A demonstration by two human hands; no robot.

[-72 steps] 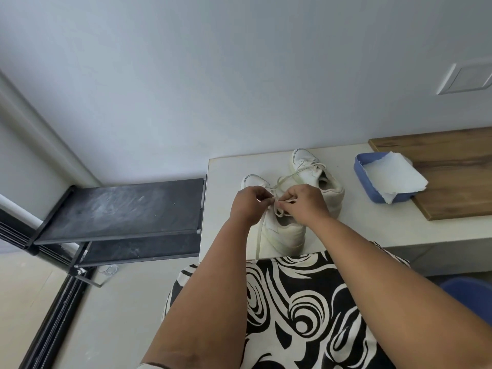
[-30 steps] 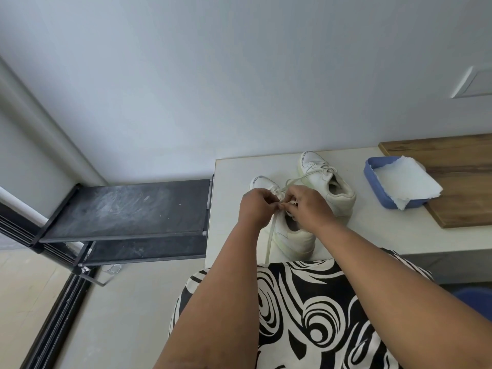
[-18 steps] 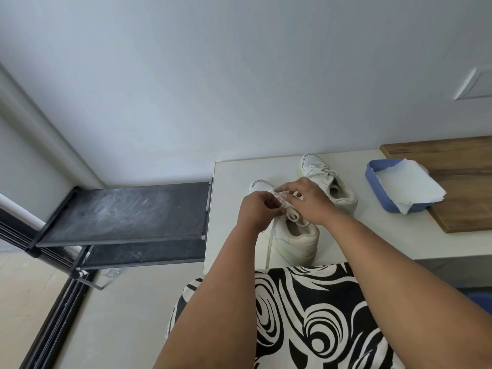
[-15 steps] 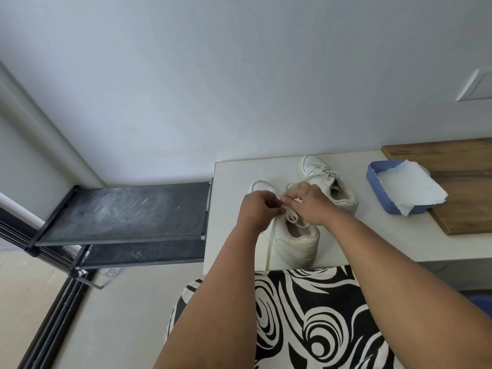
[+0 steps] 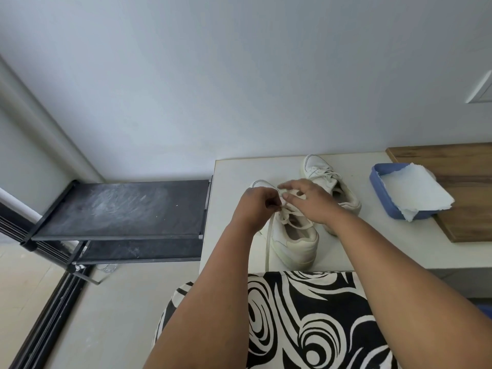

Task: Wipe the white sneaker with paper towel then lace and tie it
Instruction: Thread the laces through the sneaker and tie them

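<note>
Lacing under way on near white sneaker (image 5: pixel 292 235), standing at counter's (image 5: pixel 234 171) front-left corner, heel toward person. Left hand (image 5: pixel 257 206) pinches lace (image 5: pixel 268 243) at eyelet row; free end trails over front edge. Right hand (image 5: pixel 310 201), half a second ago bunched on lace beside left, now fingers spread over tongue, reaching toward toe; whether it holds lace, cannot tell. Judgement: one pass pulled through, next crossing starting; tying not yet begun. Second sneaker (image 5: pixel 330 182) just behind, already laced. Paper towel (image 5: pixel 415 193) in blue tray (image 5: pixel 378 182) toward right edge.
</note>
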